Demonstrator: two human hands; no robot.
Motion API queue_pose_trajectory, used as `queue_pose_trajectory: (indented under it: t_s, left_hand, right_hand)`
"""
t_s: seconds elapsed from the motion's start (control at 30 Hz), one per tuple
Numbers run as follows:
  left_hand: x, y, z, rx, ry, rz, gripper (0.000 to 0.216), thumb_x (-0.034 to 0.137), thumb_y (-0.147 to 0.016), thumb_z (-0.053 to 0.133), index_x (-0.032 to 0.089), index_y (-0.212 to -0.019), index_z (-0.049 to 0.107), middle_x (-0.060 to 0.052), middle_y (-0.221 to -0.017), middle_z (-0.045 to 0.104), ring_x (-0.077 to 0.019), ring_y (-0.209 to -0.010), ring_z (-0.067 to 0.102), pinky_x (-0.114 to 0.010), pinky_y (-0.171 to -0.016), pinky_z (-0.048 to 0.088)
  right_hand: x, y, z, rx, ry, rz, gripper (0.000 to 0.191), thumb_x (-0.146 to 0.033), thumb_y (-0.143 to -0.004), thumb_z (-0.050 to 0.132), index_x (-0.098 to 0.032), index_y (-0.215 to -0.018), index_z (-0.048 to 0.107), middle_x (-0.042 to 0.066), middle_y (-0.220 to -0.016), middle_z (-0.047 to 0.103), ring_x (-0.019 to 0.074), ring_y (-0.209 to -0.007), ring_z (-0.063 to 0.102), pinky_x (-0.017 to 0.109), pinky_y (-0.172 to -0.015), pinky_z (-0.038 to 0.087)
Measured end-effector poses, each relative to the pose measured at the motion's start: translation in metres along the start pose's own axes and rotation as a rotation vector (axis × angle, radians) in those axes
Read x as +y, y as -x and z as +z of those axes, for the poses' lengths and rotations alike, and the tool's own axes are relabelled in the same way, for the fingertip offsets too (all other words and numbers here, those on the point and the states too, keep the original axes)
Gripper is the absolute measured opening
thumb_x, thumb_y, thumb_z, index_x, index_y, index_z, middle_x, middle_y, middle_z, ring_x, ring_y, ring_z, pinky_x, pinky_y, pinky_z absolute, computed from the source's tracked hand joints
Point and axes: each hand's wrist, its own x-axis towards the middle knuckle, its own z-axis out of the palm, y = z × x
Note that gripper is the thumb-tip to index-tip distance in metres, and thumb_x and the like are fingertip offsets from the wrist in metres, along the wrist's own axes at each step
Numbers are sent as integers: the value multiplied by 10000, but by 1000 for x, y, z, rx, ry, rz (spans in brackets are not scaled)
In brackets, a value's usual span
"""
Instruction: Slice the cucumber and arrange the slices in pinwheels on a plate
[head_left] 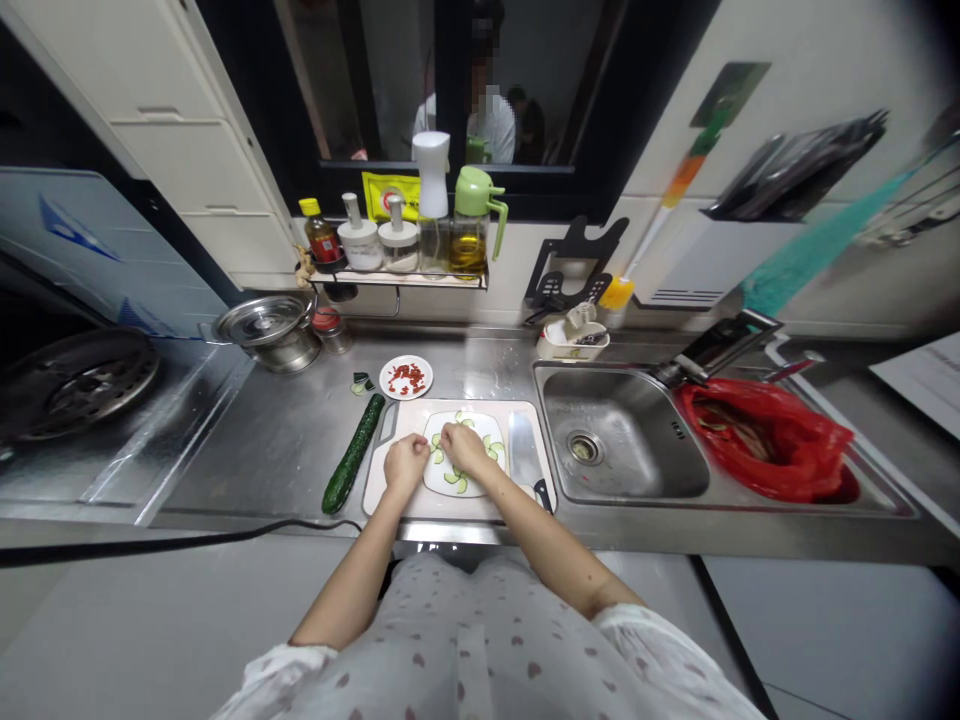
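A white squarish plate (pixel 450 488) lies on a pale cutting board (pixel 412 507), with green-edged cucumber slices (pixel 456 483) set out on it in small clusters. At the plate's left edge, my left hand (pixel 406 464) has its fingers curled together in a pinch. My right hand (pixel 463 449) is over the plate's upper part, fingers also pinched. Whatever either hand holds is too small or hidden to make out. A knife (pixel 523 447) with a dark handle rests on the board's right side. Left of the board lies a long dark-green cucumber (pixel 353 455).
Behind the board is a small white plate (pixel 406 391) of chopped red pieces, beside cucumber scraps (pixel 361 383). A lidded steel pot (pixel 274 340) stands back left. To the right is a sink (pixel 626 465) with a red plastic bag (pixel 772 460). Seasoning bottles fill a shelf (pixel 420 279).
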Motion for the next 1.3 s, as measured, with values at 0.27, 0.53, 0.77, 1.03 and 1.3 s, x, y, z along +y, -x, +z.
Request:
queue_pose_trajectory:
  t_s: [0.27, 0.53, 0.77, 1.03, 1.3]
  left_hand:
    - [0, -3, 5, 12, -127, 27, 188, 260, -796, 559, 236, -881, 725, -62, -923, 721, -214, -865, 620, -279, -688, 390]
    - [-5, -2, 9, 34, -148, 77, 216, 247, -810, 557, 232, -966, 707, -58, -930, 702, -227, -935, 604, -297, -741, 410]
    - [-5, 2, 8, 34, -145, 83, 210, 257, -832, 545, 234, -986, 685, -58, -936, 688, -230, -952, 591, -303, -771, 412]
    - [-3, 2, 9, 82, -173, 122, 182, 289, -852, 538, 232, -952, 679, -71, -966, 652, -246, -978, 559, -333, -855, 394]
    - [-7, -1, 9, 64, -195, 65, 160, 289, -853, 563, 240, -975, 654, -70, -999, 649, -267, -1028, 548, -369, -880, 364]
  right_hand:
    - [2, -4, 7, -14, 53, 5, 166, -186, -906, 494, -162, -912, 658, 106, -955, 687, 196, -871, 601, 259, -715, 385]
    - [2, -2, 10, -23, 120, -12, 188, -196, -937, 472, -162, -971, 654, 130, -1042, 660, 225, -980, 577, 278, -761, 405]
    - [0, 1, 12, -10, 182, 0, 208, -246, -955, 461, -167, -1035, 636, 134, -1140, 607, 238, -1099, 504, 290, -797, 403]
    - [0, 5, 11, 27, 108, 28, 211, -258, -965, 446, -179, -1041, 626, 116, -1142, 606, 215, -1067, 510, 284, -790, 378]
    - [-5, 4, 11, -3, 88, 77, 167, -299, -939, 516, -185, -987, 628, 100, -1062, 649, 205, -1019, 561, 265, -741, 370]
